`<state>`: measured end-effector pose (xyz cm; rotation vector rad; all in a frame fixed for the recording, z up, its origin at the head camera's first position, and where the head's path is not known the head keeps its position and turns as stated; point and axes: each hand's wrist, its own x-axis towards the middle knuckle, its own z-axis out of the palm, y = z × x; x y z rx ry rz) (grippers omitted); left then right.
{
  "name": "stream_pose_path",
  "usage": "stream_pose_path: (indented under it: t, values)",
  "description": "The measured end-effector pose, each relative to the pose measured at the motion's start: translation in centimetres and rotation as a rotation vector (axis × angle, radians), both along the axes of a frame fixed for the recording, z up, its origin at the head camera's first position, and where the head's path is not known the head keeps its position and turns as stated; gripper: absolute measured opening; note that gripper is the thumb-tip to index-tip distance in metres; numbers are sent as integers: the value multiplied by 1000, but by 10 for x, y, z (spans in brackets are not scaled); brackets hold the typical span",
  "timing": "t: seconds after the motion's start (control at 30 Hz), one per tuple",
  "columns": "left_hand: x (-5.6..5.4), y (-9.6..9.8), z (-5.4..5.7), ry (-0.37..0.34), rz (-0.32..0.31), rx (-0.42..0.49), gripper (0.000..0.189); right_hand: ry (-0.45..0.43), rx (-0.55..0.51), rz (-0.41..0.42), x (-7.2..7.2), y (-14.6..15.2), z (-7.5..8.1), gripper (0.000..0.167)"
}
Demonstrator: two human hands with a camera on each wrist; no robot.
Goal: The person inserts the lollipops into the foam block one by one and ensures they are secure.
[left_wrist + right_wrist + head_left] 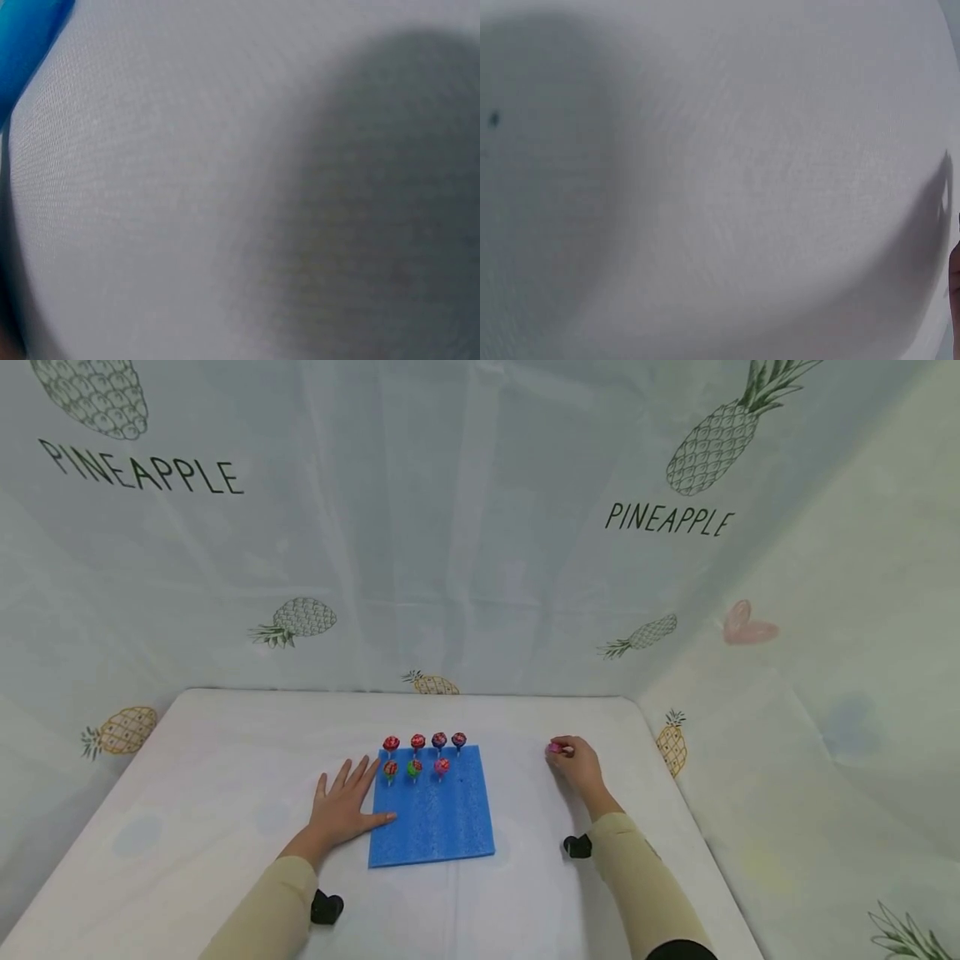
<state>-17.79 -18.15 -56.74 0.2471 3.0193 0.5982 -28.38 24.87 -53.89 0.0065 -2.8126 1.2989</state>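
Note:
A blue foam board point(431, 827) lies on the white table, with several lollipops standing in it in two rows. Red lollipops point(391, 743) and dark-wrapped lollipops point(439, 740) make up the back row. In front of them are a red-and-green lollipop point(390, 769), a green one point(415, 768) and a pink one point(442, 766). My left hand point(339, 810) is spread at the board's left edge, thumb over its surface. Right of the board, my right hand point(581, 768) pinches a pink lollipop point(554, 747) by its head; its stick cannot be made out.
The white table point(247, 760) reaches back to a pineapple-print cloth point(450, 568). Black wrist devices sit under the left wrist point(327, 907) and right wrist point(577, 847). The left wrist view shows mostly white tabletop and a corner of the blue board point(26, 45).

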Motion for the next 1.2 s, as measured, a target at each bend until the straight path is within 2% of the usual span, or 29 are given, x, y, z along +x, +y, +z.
stream_pose_path:
  t: [0.3, 0.57, 0.9, 1.2]
  values:
    - [3, 2, 6, -5, 1, 10, 107, -32, -102, -21, 6, -20, 4, 26]
    - [3, 1, 6, -6, -1, 14, 107, 27, -172, -7, 20, -40, 11, 25]
    - [3, 0, 6, 3, -2, 14, 107, 92, -230, 71, 35, -71, 21, 23]
    - [3, 1, 6, 9, 2, -4, 107, 123, -364, 93, 48, -93, 22, 22]
